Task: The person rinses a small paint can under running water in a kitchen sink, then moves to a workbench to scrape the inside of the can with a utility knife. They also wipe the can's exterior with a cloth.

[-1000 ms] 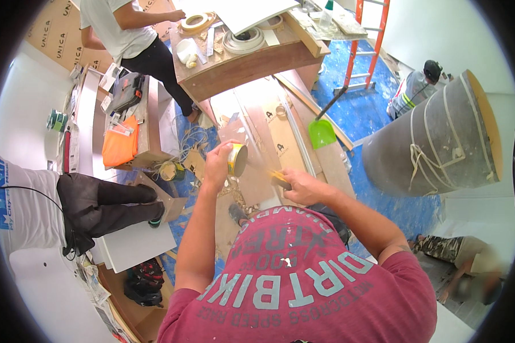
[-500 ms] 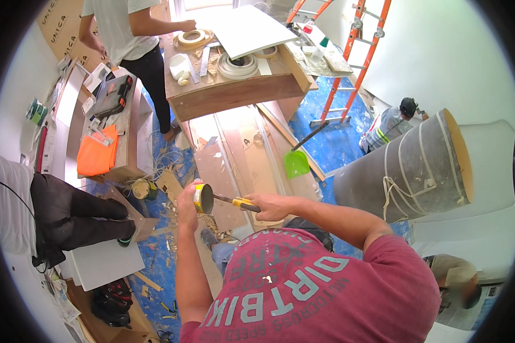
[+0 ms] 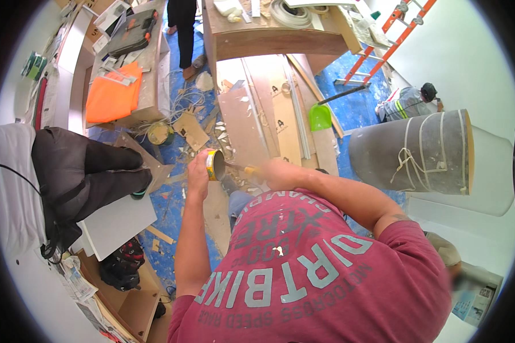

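Observation:
My left hand [image 3: 198, 174] is closed around a small open can [image 3: 212, 166] with a yellow label, tipped so its mouth faces right. My right hand [image 3: 281, 175], blurred by motion, grips a yellow-handled tool [image 3: 250, 171]. Its narrow dark shaft points left to the can's mouth; whether the tip is inside I cannot tell, and the tool's exact kind is unclear. Both hands are held up in front of my maroon shirt, over the littered floor. What the can contains is hidden.
Wooden boards [image 3: 263, 114] lie ahead beneath a workbench [image 3: 280, 43]. A green dustpan [image 3: 320, 116] is right of them, near a large grey cylinder [image 3: 412, 151] and an orange ladder [image 3: 383, 43]. One person [image 3: 68, 166] bends at left; another [image 3: 409, 103] crouches at far right. Scraps litter the blue floor covering.
My view has tilted down, so the bench and ladder sit higher in the picture. Both hands keep their holds; the tool stays pointed at the can while my right hand blurs with motion.

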Available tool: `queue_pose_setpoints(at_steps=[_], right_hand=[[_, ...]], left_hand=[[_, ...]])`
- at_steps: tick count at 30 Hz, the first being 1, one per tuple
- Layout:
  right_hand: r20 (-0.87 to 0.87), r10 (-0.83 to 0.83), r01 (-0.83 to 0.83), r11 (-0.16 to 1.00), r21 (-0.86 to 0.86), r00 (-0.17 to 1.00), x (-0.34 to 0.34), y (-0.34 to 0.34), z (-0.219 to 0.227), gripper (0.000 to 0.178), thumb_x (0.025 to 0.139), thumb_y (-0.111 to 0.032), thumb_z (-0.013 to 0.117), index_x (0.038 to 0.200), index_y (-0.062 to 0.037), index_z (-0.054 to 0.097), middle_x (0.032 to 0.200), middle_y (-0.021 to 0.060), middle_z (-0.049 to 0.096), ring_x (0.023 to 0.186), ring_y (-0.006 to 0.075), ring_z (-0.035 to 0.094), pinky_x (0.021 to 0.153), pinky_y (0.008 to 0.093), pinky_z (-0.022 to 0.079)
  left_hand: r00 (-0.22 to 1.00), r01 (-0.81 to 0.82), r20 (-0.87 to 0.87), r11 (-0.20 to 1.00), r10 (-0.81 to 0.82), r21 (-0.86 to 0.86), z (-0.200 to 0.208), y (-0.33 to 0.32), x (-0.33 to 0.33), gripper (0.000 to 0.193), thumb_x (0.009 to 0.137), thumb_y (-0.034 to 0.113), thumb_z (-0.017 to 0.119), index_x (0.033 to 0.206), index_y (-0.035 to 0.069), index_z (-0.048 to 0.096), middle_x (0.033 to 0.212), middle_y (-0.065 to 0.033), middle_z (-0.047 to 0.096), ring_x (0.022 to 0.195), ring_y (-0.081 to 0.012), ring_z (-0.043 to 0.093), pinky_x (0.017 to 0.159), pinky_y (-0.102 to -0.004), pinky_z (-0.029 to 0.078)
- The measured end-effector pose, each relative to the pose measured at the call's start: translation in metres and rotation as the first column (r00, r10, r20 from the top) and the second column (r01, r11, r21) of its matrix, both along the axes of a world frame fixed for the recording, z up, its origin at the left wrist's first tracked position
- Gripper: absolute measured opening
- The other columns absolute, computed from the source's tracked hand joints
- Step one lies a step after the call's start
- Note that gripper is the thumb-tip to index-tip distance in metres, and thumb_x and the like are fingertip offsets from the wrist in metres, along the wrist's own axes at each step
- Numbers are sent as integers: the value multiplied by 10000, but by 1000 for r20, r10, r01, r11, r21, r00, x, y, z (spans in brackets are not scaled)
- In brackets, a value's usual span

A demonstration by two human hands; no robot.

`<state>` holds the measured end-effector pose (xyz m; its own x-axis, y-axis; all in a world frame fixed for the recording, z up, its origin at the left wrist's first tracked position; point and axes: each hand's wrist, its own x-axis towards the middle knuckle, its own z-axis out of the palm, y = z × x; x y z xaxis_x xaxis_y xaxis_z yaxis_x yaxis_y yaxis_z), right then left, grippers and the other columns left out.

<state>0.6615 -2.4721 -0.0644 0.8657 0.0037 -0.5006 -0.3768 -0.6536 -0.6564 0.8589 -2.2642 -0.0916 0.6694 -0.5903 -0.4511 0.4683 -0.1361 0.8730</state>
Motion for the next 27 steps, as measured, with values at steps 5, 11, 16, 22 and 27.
queue_pose_setpoints(at_steps=[5, 11, 16, 22, 27], right_hand=[[5, 59, -59, 990, 126, 998, 40, 3, 23, 314, 834, -130, 563, 1046, -45, 778, 914, 250, 732, 884, 433, 709, 809, 515, 544], [-45, 125, -117, 982, 146, 991, 57, -9, 38, 365, 856, -217, 580, 1132, -95, 785, 996, 236, 749, 969, 397, 713, 903, 471, 539], [-66, 42, -20, 952, 306, 997, 70, -41, 51, 453, 862, -180, 589, 1288, -74, 700, 1159, 249, 717, 1132, 401, 663, 1011, 444, 498], [77, -207, 187, 959, 214, 975, 65, -161, 26, 337, 876, -216, 618, 1129, -12, 707, 989, 248, 708, 962, 392, 675, 882, 471, 506], [469, -549, 557, 819, 137, 692, 82, -320, 0, 312, 915, -284, 651, 939, 27, 662, 802, 234, 667, 767, 396, 662, 754, 499, 500]], left_hand=[[996, -65, 53, 995, 69, -82, -5, 13, 31, 440, 1048, 367, 489, 1189, 15, 713, 1047, -46, 694, 955, -125, 634, 861, -277, 494], [956, -49, 289, 999, 53, -19, -9, -2, 40, 474, 1093, 373, 418, 1260, 5, 666, 1143, -36, 674, 1062, -132, 612, 948, -296, 475], [959, -258, 100, 962, 266, -84, -23, -33, 79, 459, 1090, 417, 447, 1227, 47, 682, 1119, -34, 678, 1049, -136, 629, 937, -292, 492], [947, -296, -142, 954, 287, -45, -16, -82, 143, 520, 1055, 563, 461, 1284, 131, 639, 1145, -38, 722, 1011, -196, 719, 702, -390, 609], [953, -200, -238, 980, 190, -18, -15, -197, 160, 574, 1042, 617, 406, 1193, 125, 660, 1033, -50, 753, 874, -217, 745, 590, -404, 600]])
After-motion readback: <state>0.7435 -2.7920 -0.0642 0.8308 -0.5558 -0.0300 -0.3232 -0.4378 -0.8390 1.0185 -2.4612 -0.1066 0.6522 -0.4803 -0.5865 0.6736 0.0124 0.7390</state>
